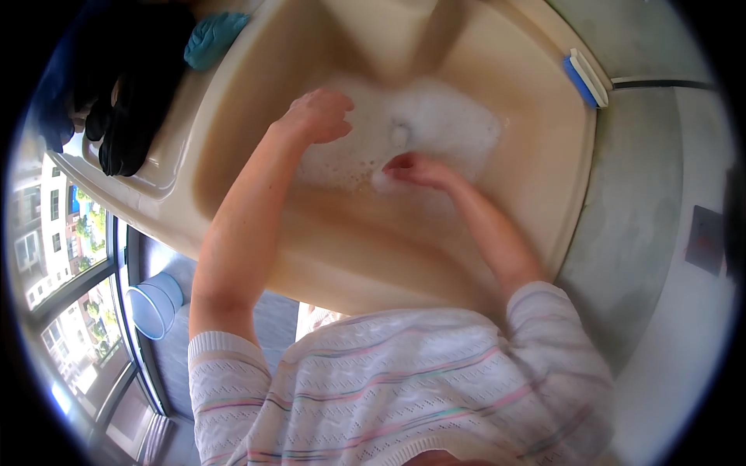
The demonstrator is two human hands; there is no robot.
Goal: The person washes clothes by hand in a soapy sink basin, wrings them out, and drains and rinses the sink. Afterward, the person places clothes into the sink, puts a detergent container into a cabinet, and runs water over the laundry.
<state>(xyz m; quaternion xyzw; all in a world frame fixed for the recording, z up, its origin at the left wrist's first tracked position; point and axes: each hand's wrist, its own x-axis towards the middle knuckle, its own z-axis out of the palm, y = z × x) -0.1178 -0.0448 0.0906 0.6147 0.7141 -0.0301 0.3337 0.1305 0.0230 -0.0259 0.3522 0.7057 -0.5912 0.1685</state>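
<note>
Between a grey wall [622, 163] and windows [78, 303], a beige basin [540, 155] holds foam [458, 116] around a small pale object [400, 135], the left hand's [320, 116] grip loosely open, the right hand's [417, 168] unclear, both well inside the rim [373, 291] with room sideways.

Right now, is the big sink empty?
No, the sink isn't empty: white suds lie in its basin. How deep, I cannot tell.

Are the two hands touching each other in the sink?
Apart: the head view shows a plain gap, with foamy water between the left hand and the right hand.
</note>
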